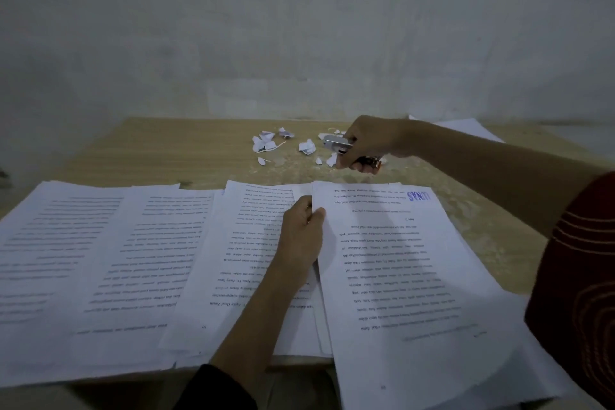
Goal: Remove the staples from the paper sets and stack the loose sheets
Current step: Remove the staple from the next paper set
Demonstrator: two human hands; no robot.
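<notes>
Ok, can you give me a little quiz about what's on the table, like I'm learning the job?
1. True or false: the right hand grips a metal tool.
2. Where do the torn paper scraps lie? A: on the bare table, beyond the spread-out pages. B: in a cup. C: in the left hand.
3. Fill the gap: the left hand pinches the edge of the sheet that has a ____ stamp near its far corner.

Key: 1 true; 2 A; 3 blue.
</notes>
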